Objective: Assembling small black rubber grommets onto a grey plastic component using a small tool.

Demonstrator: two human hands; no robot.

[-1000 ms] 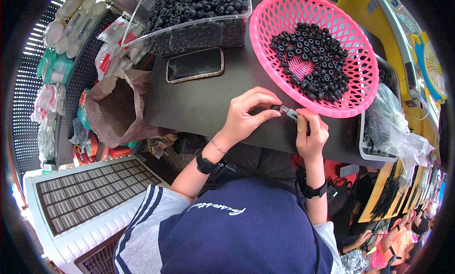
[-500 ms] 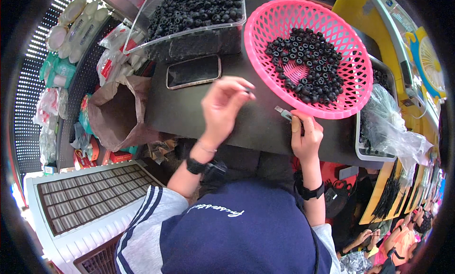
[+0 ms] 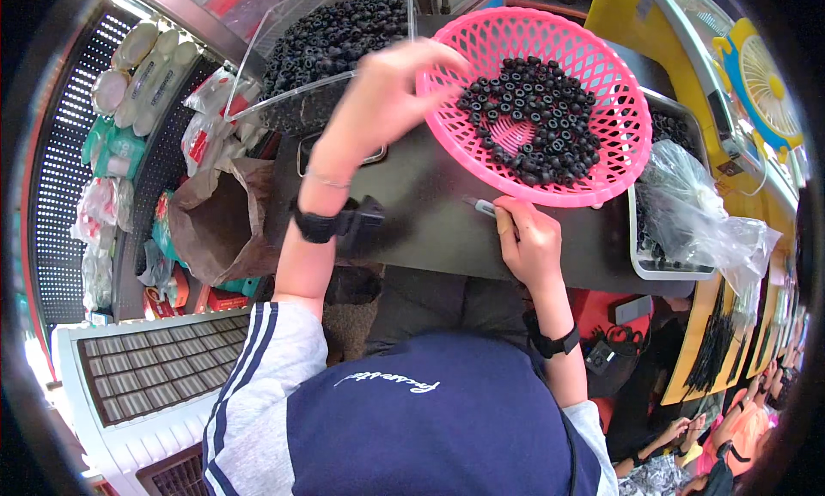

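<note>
My left hand [image 3: 391, 97], smeared by motion, reaches over the left rim of the pink plastic basket [image 3: 632, 171]. Thumb and fingers look apart, with nothing visible between them. Many small black ring-shaped pieces [image 3: 550, 109] lie heaped inside the basket. Just below its near rim, my right hand [image 3: 531, 238] is closed on a small grey-and-white handheld tool [image 3: 484, 206] with a thin tip pointing left; its exact kind is unclear. Under my left wrist, a phone [image 3: 375, 156] on the dark table [image 3: 421, 225] is mostly hidden.
A clear bin [image 3: 335, 45] of similar black pieces stands behind my left hand. At the right is a white tray [image 3: 638, 238] with a plastic bag [image 3: 687, 195] over it. An open brown bag [image 3: 219, 213] stands left of the table. A yellow-and-blue fan [image 3: 765, 84] is far right.
My left hand has moved up and away from the table to the basket's rim; the small black piece at its fingertips no longer shows. My right hand keeps its hold on the tool.
</note>
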